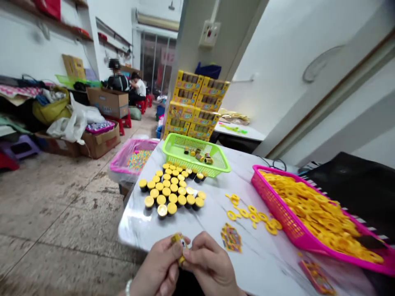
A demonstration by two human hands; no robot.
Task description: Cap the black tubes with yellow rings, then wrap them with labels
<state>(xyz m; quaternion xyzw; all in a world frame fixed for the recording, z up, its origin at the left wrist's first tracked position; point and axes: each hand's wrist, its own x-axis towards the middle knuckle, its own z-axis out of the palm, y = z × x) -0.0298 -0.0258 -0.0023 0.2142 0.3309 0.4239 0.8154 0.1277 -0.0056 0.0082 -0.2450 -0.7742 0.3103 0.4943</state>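
Two hands meet at the near edge of the pale surface [138, 226], taken here as the dial's centre. A small yellow printed piece [182, 241] lies between them; the left hand [162, 265] and right hand [211, 263] each keep a closed pinch grip, thumb and fingertips pressed to it. The curled lower fingers are partly hidden.

Likely faults: (a) the piece, small and largely covered by the thumbs, could twist or slip if pressed unevenly, and might drop toward 6 o'clock, where a dark gap shows past the edge; (b) dark cylinders with yellow tops [166, 191], crowded between 11 and 12 o'clock, could topple in a chain if a knuckle brushed the nearest; (c) loose yellow rings [253, 217] at 2 o'clock and printed cutouts [231, 237] nearer 3 could be scattered by a careless right forearm; (d) the heaped pink basket [286, 224], beyond them, might spill if bumped.
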